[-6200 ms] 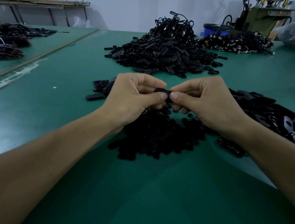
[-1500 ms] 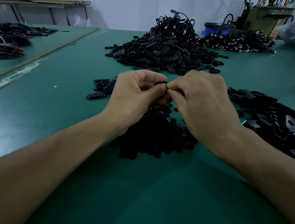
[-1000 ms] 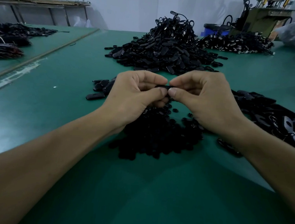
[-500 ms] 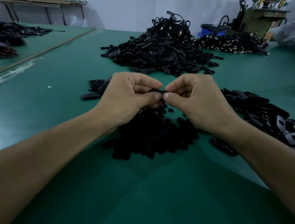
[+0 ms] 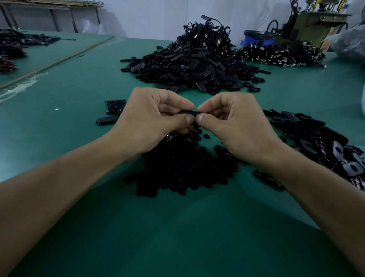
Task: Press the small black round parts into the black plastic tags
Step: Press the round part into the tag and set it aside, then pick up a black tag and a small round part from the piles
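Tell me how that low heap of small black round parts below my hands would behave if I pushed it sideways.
The heap of small black round parts would probably spread rather than slide as one: the pieces lie loose and flat. Strays like the single round part suggest they scatter easily. On the smooth green table, they likely glide lightly.

Black tags (image 5: 192,65) and round parts (image 5: 181,171) lie on a green table (image 5: 168,246), near a blue bucket (image 5: 253,40).
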A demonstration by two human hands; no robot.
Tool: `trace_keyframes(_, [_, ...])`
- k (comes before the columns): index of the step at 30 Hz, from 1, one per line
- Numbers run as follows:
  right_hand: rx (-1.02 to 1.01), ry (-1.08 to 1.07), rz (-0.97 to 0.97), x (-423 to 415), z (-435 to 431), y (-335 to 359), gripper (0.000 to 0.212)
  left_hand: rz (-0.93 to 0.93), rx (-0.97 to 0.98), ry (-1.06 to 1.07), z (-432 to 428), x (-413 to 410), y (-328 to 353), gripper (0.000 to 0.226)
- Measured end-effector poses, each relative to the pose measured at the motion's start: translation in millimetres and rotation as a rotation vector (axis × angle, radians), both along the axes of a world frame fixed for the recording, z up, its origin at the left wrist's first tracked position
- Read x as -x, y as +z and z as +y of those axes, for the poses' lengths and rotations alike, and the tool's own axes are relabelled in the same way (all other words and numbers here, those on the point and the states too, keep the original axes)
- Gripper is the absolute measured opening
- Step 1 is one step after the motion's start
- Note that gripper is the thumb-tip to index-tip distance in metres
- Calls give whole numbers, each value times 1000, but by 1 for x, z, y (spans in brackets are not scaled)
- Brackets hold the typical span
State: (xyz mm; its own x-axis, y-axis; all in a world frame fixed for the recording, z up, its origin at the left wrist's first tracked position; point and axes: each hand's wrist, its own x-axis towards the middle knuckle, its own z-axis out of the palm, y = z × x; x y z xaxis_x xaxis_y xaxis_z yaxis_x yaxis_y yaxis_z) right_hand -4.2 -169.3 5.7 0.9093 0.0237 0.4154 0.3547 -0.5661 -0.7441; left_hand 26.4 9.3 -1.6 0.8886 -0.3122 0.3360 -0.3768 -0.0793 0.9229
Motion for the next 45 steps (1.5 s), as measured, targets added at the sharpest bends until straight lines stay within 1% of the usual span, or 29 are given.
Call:
trace_keyframes(6, [34,9,-15,4,-1,3,13,-93,-42,55,1,-3,-1,16])
trace_keyframes(7, [65,-9,-26,5,-2,4,13,-106,-48,77,1,-5,-2,17])
trace_keyframes(9, [212,-77,-37,7,-5,6,16,-142,-52,167,5,-11,-4,20])
trace_keyframes(11, [465,-173,-15,8,-11,8,27,-157,-10,306,15,-21,-4,22])
trace_keyframes(13, [700,-275,73,9,-20,10,32,-156,24,440,27,-33,-3,20])
trace_keyframes(14, [773,-312,137,10,-23,11,32,-155,15,493,32,-38,-3,20])
trace_keyframes(16, [843,-359,257,13,-25,14,31,-149,-25,559,40,-45,-4,22])
trace_keyframes(18, [842,-354,332,15,-25,15,32,-153,-86,583,44,-49,-7,23])
trace_keyframes(20, [786,-339,357,15,-27,14,31,-191,-181,592,48,-50,-9,23])
trace_keyframes(23, [725,-324,321,12,-30,12,22,-229,-279,628,54,-51,-11,25])
trace_keyframes(27, [651,-292,264,6,-34,8,24,-241,-383,656,57,-54,-14,28])
trace_keyframes(33, [605,-248,99,4,-32,7,22,-192,-477,659,60,-56,-17,22])
trace_keyframes(35, [628,-268,77,5,-33,8,22,-180,-501,660,59,-56,-16,24])
trace_keyframes(37, [713,-318,117,5,-36,7,25,-174,-506,657,59,-56,-16,30])
trace_keyframes(39, [779,-359,212,5,-38,6,27,-161,-496,656,59,-55,-17,36])
trace_keyframes(41, [749,-352,278,6,-38,7,24,-151,-493,657,59,-56,-17,38])
trace_keyframes(43, [682,-346,281,8,-38,8,26,-151,-502,666,59,-55,-17,36])
trace_keyframes(45, [638,-350,258,9,-39,9,26,-173,-487,678,58,-53,-15,29])
